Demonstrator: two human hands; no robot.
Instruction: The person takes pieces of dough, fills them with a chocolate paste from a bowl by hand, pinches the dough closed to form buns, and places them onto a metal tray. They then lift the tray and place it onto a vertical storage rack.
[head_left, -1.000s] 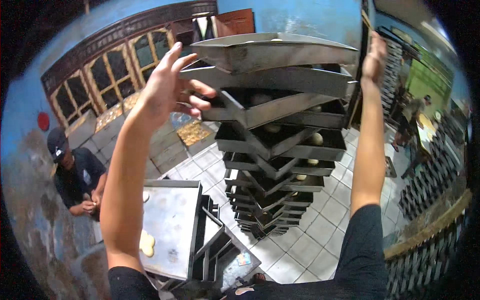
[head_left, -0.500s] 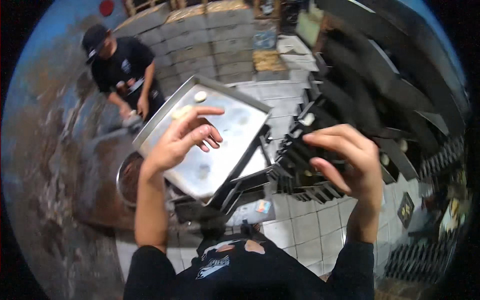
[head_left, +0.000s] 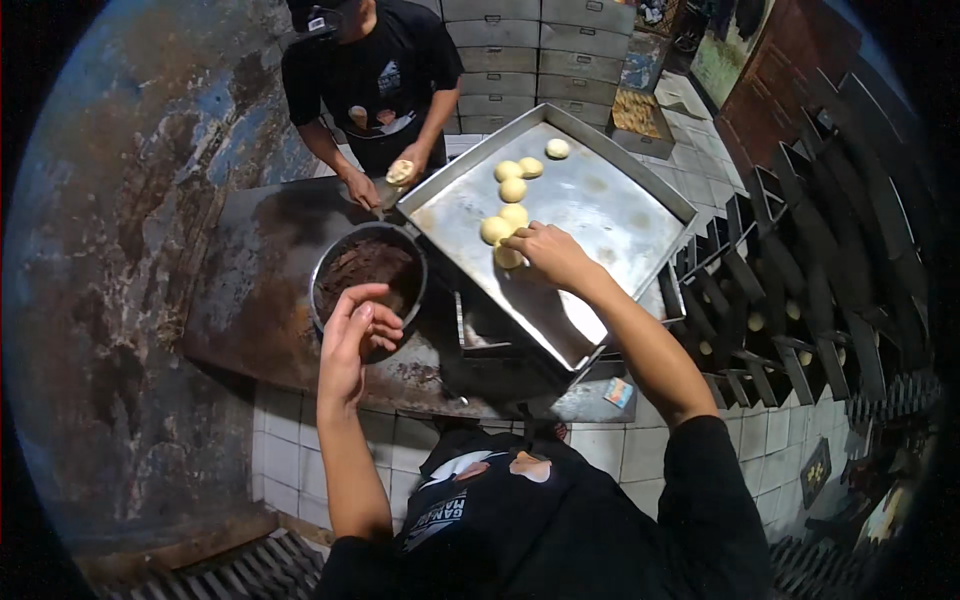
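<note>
Evidently, with a clock face laid over the view, the left hand (head_left: pixel 360 335) is held toward nine o'clock, half open, its fingers loosely curled and nothing grasped, over the near edge of a round metal bowl (head_left: pixel 414 300) in which a brown crumbly mass (head_left: pixel 360 262) is contained. Toward two o'clock, the right hand (head_left: pixel 553 255) is seen with bent fingers lowered onto a pale dough ball (head_left: pixel 507 257); whether it is gripped cannot be told. That ball is placed at the near end of a straggling row of other dough balls (head_left: pixel 512 190), all carried on a tilted-looking square metal tray (head_left: pixel 610 225) at one o'clock. Both bowl and tray are supported above a worn table (head_left: pixel 250 290). At three o'clock, dark trays (head_left: pixel 775 290) are stacked crosswise. At eleven o'clock, a piece of dough (head_left: pixel 401 172) is held by a co-worker (head_left: pixel 385 70) in black. Farther off, between twelve and one, grey metal boxes (head_left: pixel 497 60) are piled, and toward two a reddish-brown door (head_left: pixel 790 80) is seen.
</note>
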